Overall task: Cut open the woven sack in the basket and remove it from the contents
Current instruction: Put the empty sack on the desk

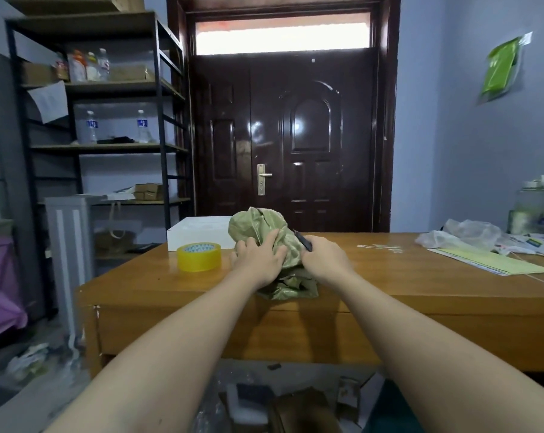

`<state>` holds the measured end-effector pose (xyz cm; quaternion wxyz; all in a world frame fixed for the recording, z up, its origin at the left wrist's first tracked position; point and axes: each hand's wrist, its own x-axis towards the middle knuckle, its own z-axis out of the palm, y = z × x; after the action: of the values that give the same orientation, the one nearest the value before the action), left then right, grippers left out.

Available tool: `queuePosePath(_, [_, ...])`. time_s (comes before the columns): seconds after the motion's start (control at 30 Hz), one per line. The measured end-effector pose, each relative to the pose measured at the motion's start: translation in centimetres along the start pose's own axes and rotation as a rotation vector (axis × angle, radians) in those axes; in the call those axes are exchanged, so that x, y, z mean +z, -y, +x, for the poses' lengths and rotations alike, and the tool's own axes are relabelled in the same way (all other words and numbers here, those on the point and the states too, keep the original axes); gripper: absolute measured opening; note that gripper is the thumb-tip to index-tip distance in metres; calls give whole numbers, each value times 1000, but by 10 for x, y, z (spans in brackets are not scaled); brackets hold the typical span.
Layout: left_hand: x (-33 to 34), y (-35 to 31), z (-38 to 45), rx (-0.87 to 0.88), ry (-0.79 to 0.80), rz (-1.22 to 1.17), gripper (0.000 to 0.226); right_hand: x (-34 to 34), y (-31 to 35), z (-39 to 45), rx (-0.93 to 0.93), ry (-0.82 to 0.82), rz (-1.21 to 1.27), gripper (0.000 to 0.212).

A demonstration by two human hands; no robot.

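Observation:
An olive-green woven sack [258, 226] stands bunched up on the wooden table [389, 289], its lower folds spread toward the near edge. My left hand [258, 257] presses on the sack's left side with the fingers gripping the fabric. My right hand [325, 256] holds a small dark blade tool [301, 240] whose tip points up and left against the sack's right side. No basket shows in this view, and the sack hides whatever it holds.
A yellow roll of tape [198, 256] lies left of the sack, a white flat box [198, 235] behind it. Plastic bags [470, 234] and green-yellow paper sheets [489, 260] cover the table's right end. A metal shelf [92, 120] stands at left, a dark door [295, 139] behind.

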<state>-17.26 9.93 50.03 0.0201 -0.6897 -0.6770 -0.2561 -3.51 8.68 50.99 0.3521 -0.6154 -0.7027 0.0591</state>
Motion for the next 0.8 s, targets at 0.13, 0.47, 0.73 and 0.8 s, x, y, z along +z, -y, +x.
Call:
queuePosePath(0.13, [-12,-12,-4,45,-102,-6,51,-13,4,-7,-25,-15,31,16])
queuePosePath(0.47, [-21,-41,-46,277,-399,-118,20,-47,-8,-42,-6,-29,46,24])
queuePosePath(0.73, [1,-72,-91,311,-162,-235,7,-63,-34,-93,28,-29,46,15])
queuePosePath(0.8, [17,-78,-103,296,-104,-263,7,-65,-48,-110,55,-17,61,18])
